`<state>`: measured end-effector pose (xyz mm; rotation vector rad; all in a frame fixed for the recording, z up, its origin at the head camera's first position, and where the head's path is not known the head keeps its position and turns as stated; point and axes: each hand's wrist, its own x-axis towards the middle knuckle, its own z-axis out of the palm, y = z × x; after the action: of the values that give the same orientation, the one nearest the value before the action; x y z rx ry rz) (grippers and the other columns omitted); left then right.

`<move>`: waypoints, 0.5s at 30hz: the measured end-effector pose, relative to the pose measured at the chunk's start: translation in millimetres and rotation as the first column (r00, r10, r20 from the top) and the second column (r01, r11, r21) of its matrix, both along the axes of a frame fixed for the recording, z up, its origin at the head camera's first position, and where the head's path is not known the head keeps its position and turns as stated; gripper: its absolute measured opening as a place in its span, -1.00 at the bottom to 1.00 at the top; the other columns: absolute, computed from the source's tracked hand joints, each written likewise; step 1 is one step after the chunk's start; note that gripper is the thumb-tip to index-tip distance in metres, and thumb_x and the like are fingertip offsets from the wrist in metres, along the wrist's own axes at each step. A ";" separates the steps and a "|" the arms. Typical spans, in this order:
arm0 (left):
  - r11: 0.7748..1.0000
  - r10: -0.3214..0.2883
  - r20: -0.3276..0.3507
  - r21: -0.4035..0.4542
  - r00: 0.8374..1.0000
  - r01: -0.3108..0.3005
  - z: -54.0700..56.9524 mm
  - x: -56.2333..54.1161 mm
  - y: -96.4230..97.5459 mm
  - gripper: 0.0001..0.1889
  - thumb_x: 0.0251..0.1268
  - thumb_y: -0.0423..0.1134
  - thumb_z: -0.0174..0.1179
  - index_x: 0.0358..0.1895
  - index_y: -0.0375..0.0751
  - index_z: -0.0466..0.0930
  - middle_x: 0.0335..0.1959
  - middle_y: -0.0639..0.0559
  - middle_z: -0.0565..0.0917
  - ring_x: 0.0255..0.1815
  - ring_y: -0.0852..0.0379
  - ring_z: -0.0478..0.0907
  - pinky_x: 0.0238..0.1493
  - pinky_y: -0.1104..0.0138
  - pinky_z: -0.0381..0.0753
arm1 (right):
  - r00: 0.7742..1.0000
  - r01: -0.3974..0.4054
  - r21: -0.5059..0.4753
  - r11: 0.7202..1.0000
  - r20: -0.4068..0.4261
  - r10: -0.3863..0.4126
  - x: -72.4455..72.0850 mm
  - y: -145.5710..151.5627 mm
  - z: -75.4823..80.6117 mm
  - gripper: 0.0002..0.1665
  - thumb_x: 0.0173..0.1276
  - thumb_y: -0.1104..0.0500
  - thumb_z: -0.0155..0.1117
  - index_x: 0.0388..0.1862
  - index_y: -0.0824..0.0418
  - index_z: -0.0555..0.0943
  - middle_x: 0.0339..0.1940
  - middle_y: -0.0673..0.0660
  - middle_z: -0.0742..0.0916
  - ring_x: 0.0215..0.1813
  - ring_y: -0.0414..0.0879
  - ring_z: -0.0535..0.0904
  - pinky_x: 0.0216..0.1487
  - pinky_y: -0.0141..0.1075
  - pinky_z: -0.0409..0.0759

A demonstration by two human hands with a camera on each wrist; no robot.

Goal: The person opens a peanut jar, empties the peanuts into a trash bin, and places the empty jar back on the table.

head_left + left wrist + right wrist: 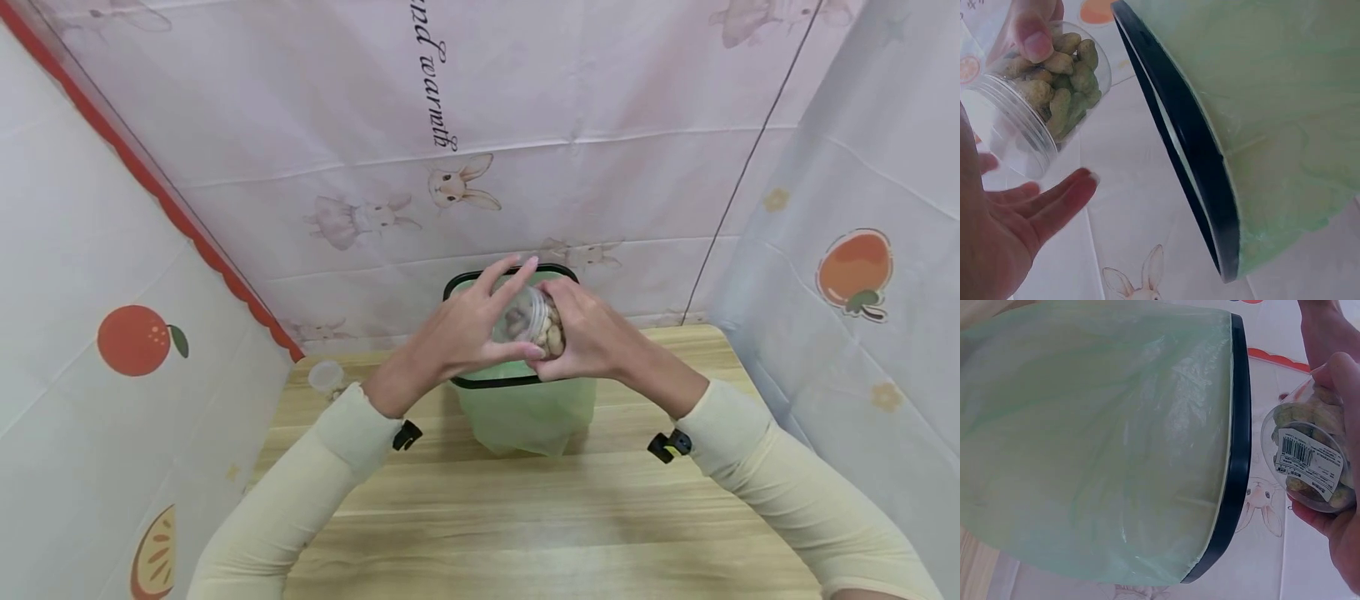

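Right hand (592, 333) gripping clear plastic jar (537, 317) of tan peanuts (1060, 94), left hand (471, 327) loose with fingers spread beside its mouth, black-rimmed green-lined bin (497, 382) below, near far edge of wooden bench (525, 517)

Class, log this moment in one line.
Right hand: grips peanut jar; Left hand: spread beside jar; Jar: tilted above black-rimmed bin

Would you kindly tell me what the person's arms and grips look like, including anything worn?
Left sleeve and right sleeve are plain pale cream. A small black device sits by each cuff, the right device showing a yellow patch. Left grip and right grip are gloveless.
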<state>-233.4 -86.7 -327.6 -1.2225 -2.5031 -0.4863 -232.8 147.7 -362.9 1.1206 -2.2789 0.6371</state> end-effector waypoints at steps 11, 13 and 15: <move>0.948 -0.311 -0.122 0.031 0.943 0.317 -1.9 -7.0 -9.3 -0.11 0.28 0.15 0.42 0.60 -0.08 0.28 0.69 -0.22 0.11 0.62 -0.11 0.27 0.53 -0.04 0.39 | 1.000 -0.003 0.009 1.000 0.004 0.003 -0.2 3.1 -1.6 0.08 -0.14 -0.04 0.62 0.31 0.40 0.38 0.10 0.35 0.63 -0.09 0.07 0.63 -0.12 -0.09 0.71; 0.942 -0.329 -0.128 0.019 0.936 0.334 -1.6 -6.7 -9.8 -0.16 0.30 0.08 0.42 0.58 -0.09 0.32 0.66 -0.21 0.19 0.61 -0.08 0.28 0.55 0.00 0.37 | 1.000 -0.005 0.003 1.000 0.003 0.005 -0.2 2.9 -1.4 0.07 -0.14 -0.05 0.62 0.30 0.41 0.39 0.09 0.34 0.64 -0.10 0.06 0.63 -0.13 -0.10 0.71; 0.939 -0.339 -0.133 0.015 0.931 0.344 -1.5 -6.3 -10.0 -0.21 0.33 0.04 0.40 0.56 -0.11 0.34 0.62 -0.19 0.27 0.60 -0.06 0.30 0.56 0.03 0.35 | 1.000 -0.007 -0.002 1.000 0.004 0.007 0.1 2.8 -1.0 0.09 -0.13 -0.07 0.62 0.32 0.41 0.39 0.10 0.33 0.64 -0.09 0.05 0.63 -0.13 -0.10 0.71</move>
<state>-239.8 -96.7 -329.1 -1.6298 -2.1700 -0.5157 -232.6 150.5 -363.9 1.1276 -2.2790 0.6446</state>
